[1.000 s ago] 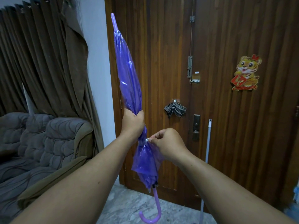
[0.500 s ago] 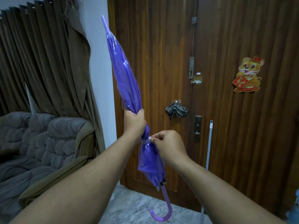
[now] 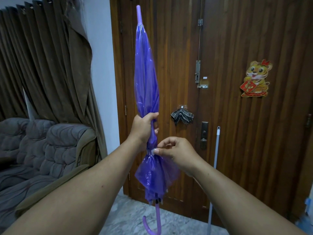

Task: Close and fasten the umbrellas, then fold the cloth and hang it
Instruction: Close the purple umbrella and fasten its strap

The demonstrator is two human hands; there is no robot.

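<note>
Grey sofa (image 3: 42, 143) far left, brown curtain (image 3: 44, 61) behind it. Left hand (image 3: 144, 127) wrapped tight round purple umbrella (image 3: 146, 78), gripping folded canopy at mid-length. Umbrella upright in front of wooden door (image 3: 237, 116), tip up, hooked handle (image 3: 152, 224) down over marble floor (image 3: 132, 216). Right hand (image 3: 176, 150) just below left, thumb and fingertips pinching clear strap (image 3: 151, 152) cinched round canopy. Checked cloth (image 3: 182, 116) hanging on door hook. White pole (image 3: 214, 167) leaning against door. Tiger sticker (image 3: 255, 78) far right.
</note>
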